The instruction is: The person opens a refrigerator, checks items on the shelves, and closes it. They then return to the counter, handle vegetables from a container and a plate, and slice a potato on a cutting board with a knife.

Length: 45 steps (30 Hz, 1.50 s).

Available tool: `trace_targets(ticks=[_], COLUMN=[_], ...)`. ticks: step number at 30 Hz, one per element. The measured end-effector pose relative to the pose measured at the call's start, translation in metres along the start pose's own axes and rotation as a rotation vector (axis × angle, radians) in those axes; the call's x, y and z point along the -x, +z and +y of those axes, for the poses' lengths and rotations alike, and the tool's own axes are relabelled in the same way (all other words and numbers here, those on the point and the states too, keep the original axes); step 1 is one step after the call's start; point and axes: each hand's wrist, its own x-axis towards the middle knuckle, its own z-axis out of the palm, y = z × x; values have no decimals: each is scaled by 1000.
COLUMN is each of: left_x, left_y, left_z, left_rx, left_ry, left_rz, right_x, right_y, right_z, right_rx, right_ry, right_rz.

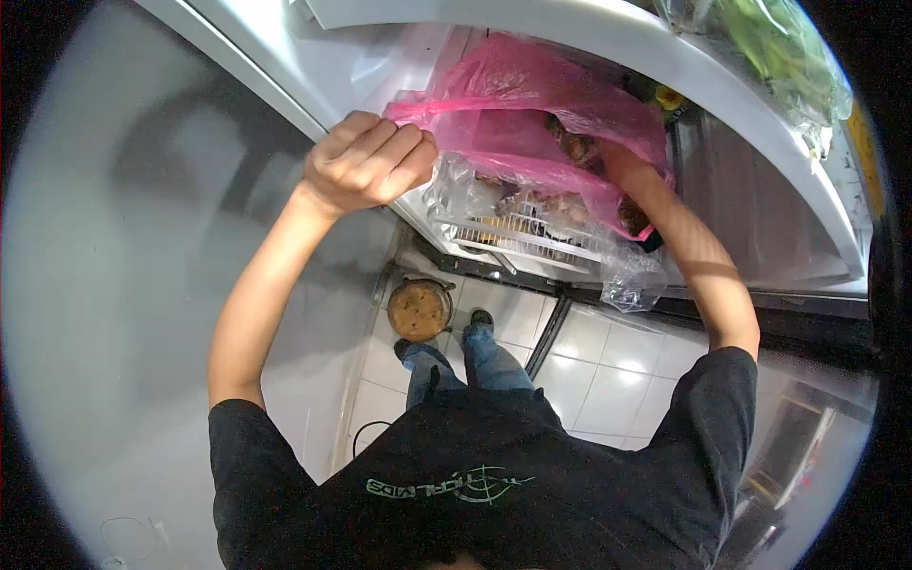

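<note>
A pink plastic bag [532, 76] lies open inside a fridge, above a wire rack. My left hand [370, 163] is closed in a fist at the bag's left edge, with the gathered pink plastic in its grip. My right forearm reaches into the bag's opening from the right, and the right hand [617, 157] is mostly hidden inside by the plastic. Brownish items [573, 147] show in the bag near that hand. Clear plastic bags [560, 204] with pale and brown contents sit just below the pink bag.
The curved white shelf edge [807, 123] arcs over the right side, with a bag of green vegetables [774, 47] beyond it. The wire rack [532, 237] faces me. A round brown-topped object [419, 309] stands on the tiled floor near my feet, beside a grey wall [142, 285].
</note>
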Motion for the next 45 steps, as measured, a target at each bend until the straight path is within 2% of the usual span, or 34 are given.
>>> trace_targets(ticks=[2, 6, 8, 9, 11, 12, 14, 18, 20, 21, 23, 24, 26, 27, 29, 33, 35, 36, 38, 39, 41, 45], left_x=[2, 7, 6, 6, 7, 8, 7, 7, 6, 5, 1, 2, 1, 2, 3, 3, 2, 1, -1, -4, -4, 2], left_y=[0, 3, 1, 0, 2, 2, 3, 1, 0, 0, 0, 0, 1, 1, 2, 1, 0, 0, 0, 1, 1, -2], left_z=[-1, -2, 0, 0, -1, 0, 0, 0, 1, 2, 2, 2, 2, 2, 2, 3, 2, 2, 4, 3, 3, 4], left_rx=[-5, 19, 17, 28, 46, 33, 14, -2, 22, 13, 7, 6, 6, 5, 4, -9, -15, -17, -14, -12, -13, -22], left_ry=[3, -14, -12, -8, -2, -4, -3, -10, -19, -19, -15, -11, -2, -8, -13, -27, -25, -22, -19, -26, -30, -13], left_rz=[-18, -17, -19, -30, -35, -18, 2, -38, -56, -40, -17, -9, 6, -13, -33, -37, -54, -64, -74, -52, -22, -62], right_x=[23, 3, 1, 4, 14, 8, -10, 20, 27, 31, 36, 36, 31, 26, 16, 11, 5, 11, 34, 33, 27, 23], right_y=[-46, -41, -33, -44, -77, -67, -41, -61, -35, -37, -46, -38, -7, 4, 19, 16, 12, 3, -19, -22, -25, -36], right_z=[-9, 21, 39, 37, 33, 40, 56, 28, 24, 18, 4, 6, 10, 15, 23, 26, 15, 5, -16, -16, -14, -7], right_rx=[89, 74, -17, -18, -198, -198, -88, -157, -83, -82, -128, -127, -64, -63, -148, -120, -310, -312, -99, -101, -314, -172], right_ry=[-57, -74, -166, -164, -145, -140, -305, -189, 74, 76, 47, 53, -95, -92, -87, -32, 109, 107, -56, -52, -21, -98], right_rz=[433, 274, 452, 451, 272, 272, 531, 631, 541, 542, 105, 106, 377, 379, 598, 581, 456, 456, 441, 440, 484, 634])
